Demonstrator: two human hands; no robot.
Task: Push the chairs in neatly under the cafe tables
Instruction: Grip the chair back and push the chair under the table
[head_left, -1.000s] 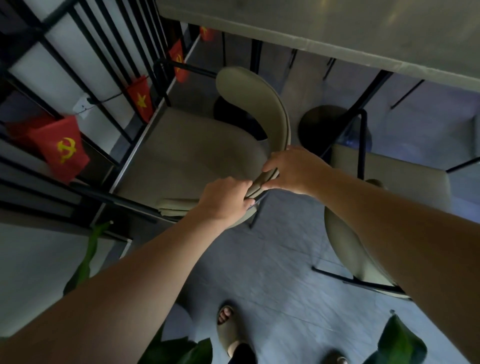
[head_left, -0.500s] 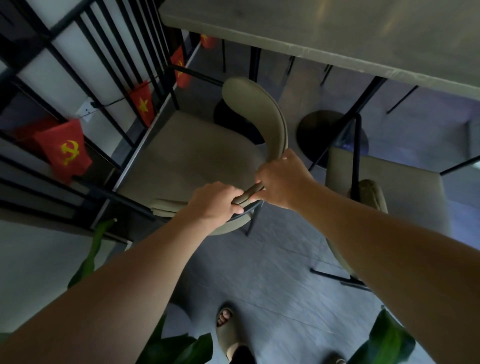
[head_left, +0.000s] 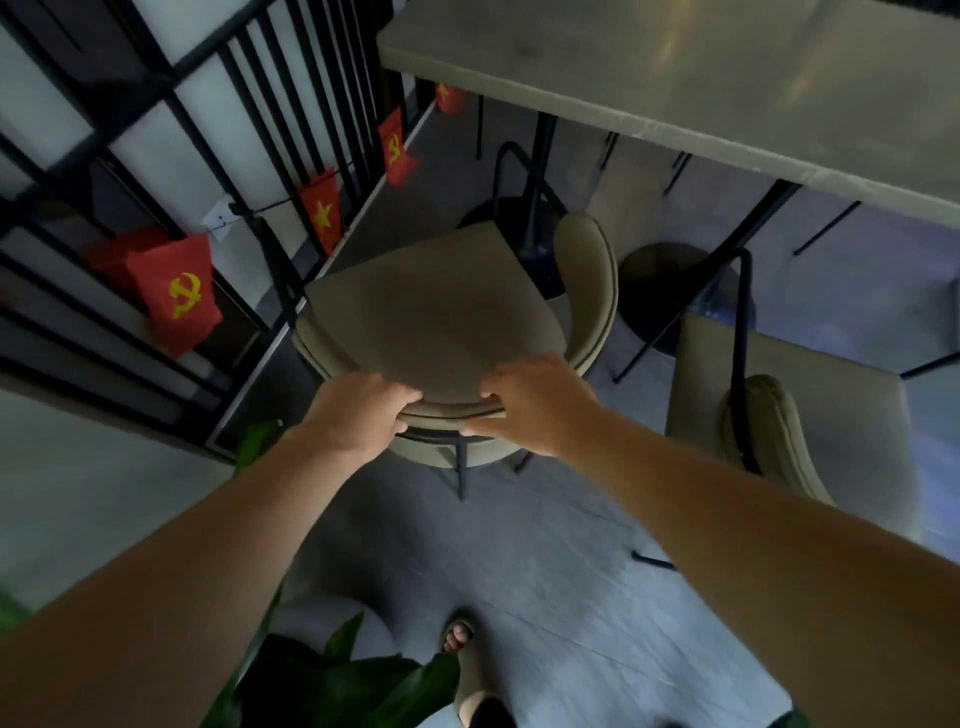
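Railing side: black railing (head_left: 218, 156) with red flags (head_left: 176, 291) runs along the left of the chair; a leafy plant (head_left: 332, 675) sits low beside my left forearm.
Left hand: my left hand (head_left: 358, 415) is closed over the left part of the backrest's top edge, fingers curled onto the front face, holding it.
Chair position: chair (head_left: 436, 312) stands directly ahead of both hands, seat facing the table (head_left: 675, 78); only the front of the seat reaches near the table edge, so in my judgement it is not yet tucked in.
Handling estimate: padded seat and curved backrest on thin black metal legs; I expect it to be light to moderate in weight, rigid in the frame, soft at the padding. Legs may drag or catch on the tiled floor (head_left: 545, 571).
Grip choice: the backrest top, 2 hands set apart, gives straight steering; a 1-sided push would likely turn it.
Right hand: my right hand (head_left: 535, 400) clasps the same top edge just right of centre, thumb underneath, fingers over.
Right neighbour: a 2nd chair (head_left: 779, 431) stands to the right, apart from mine, also out from the table.
Clearance note: the table's black pedestal base (head_left: 519, 223) sits ahead of the seat; possible stop point.
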